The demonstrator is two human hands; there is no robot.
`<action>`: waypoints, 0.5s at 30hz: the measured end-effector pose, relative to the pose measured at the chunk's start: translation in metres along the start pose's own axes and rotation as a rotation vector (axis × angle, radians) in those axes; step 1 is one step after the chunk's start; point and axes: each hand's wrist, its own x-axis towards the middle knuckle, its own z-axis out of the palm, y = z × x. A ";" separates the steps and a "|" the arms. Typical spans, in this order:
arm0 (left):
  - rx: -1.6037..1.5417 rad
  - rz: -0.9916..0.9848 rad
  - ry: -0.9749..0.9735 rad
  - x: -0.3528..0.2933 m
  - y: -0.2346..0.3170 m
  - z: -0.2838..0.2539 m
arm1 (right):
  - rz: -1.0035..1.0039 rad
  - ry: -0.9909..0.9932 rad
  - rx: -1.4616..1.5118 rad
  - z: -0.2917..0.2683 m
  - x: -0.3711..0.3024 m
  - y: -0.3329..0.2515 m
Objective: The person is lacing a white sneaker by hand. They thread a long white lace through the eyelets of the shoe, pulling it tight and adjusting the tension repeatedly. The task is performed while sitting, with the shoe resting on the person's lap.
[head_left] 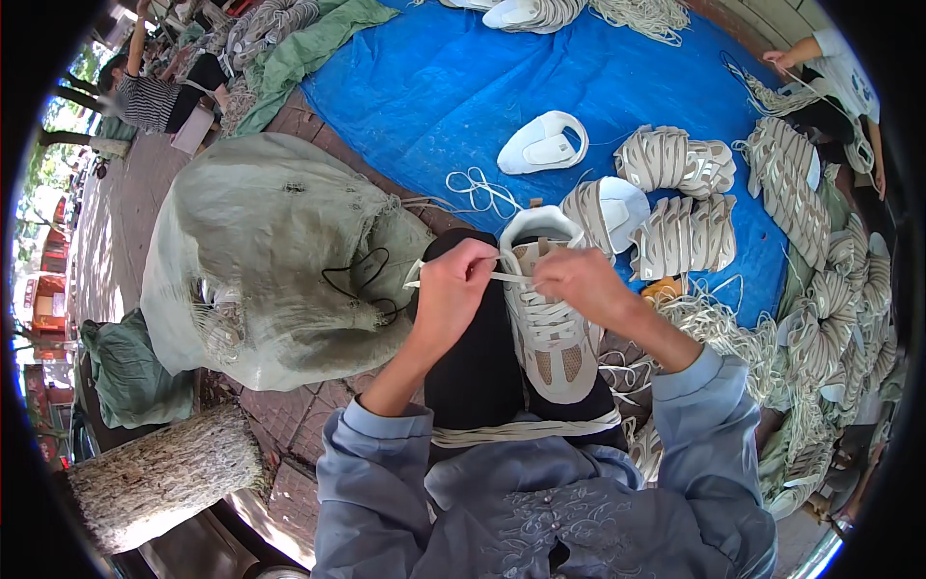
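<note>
A beige and white shoe upper (567, 359) lies along my lap, its toe toward me and its collar pointing away. White lace (550, 311) criss-crosses its front. My left hand (457, 289) is closed in a pinch on a white shoelace (511, 278) just left of the collar, and the lace runs tight across to the upper. On the other side, my right hand (586, 286) is closed with bent fingers at the top eyelets, where the lace reaches it; its fingertips are slightly blurred. A bunch of pale laces (526, 430) lies across my thighs.
A blue tarp (424, 87) spreads ahead, with a single upper (545, 143) and stacked uppers (683, 234) on it. Heaped laces (719, 323) lie to the right. At left stand a big grey-green sack (260, 261) and a log (169, 473). Other people (159, 101) sit nearby.
</note>
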 end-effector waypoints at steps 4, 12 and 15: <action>0.250 0.157 -0.033 -0.013 -0.012 0.011 | 0.022 0.013 0.197 0.012 -0.010 -0.011; 0.499 0.316 -0.045 -0.024 -0.018 0.021 | 0.275 0.002 0.483 0.009 -0.011 -0.009; 0.466 0.286 -0.017 -0.024 -0.018 0.022 | 0.271 0.032 0.509 0.011 -0.011 -0.010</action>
